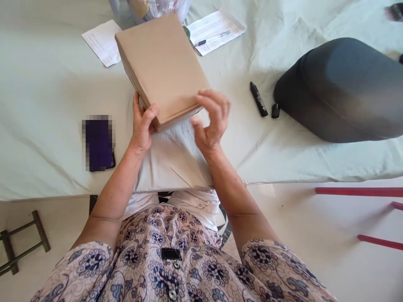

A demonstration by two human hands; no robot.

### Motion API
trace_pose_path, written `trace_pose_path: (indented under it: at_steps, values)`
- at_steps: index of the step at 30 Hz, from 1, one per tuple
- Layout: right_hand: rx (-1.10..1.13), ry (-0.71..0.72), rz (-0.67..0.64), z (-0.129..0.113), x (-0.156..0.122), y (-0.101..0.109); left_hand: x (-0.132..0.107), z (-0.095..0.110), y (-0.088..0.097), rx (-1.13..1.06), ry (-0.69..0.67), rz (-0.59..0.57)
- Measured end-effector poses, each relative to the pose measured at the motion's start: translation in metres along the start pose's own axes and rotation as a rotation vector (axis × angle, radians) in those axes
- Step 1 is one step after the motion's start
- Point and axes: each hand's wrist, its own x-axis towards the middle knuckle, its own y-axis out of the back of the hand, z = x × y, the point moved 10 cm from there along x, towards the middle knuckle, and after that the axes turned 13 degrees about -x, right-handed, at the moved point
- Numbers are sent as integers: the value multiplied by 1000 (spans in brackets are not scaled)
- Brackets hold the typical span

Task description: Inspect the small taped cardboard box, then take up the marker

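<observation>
A brown cardboard box [163, 67] is tilted above the cloth-covered table, its plain top face towards me. My left hand [143, 123] grips its near left corner, thumb on the top face and fingers along the side. At the near right corner is my right hand [212, 119], thumb and fingers spread apart, fingertips at the box edge. Whether those fingertips press on the box is hard to make out. The box's underside and far side are hidden.
On the table [229, 163] lie a black marker [258, 99], its cap [275, 110], a pixelated dark phone-like object [99, 144], a paper sheet [102, 42] and a printed pad with a pen [217, 35]. A large dark rounded object [343, 92] stands right. Behind the box is a plastic bag [151, 8].
</observation>
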Motion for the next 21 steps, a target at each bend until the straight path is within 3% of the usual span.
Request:
trace_pose_path:
  at_steps: [3,5,10,14,21]
  values:
    - [31,-280,69,40,-4,7,4,1,0,-41,56,-9]
    - [91,-363,23,55,-7,-1,4,-2,0,-52,106,1]
    - [76,-323,-161,60,-7,-23,3,-6,0,-28,141,-28]
    - [87,-312,-199,60,-6,-24,7,-4,0,-20,122,-73]
    - [181,-321,-255,57,-6,-30,11,10,4,-4,83,-55]
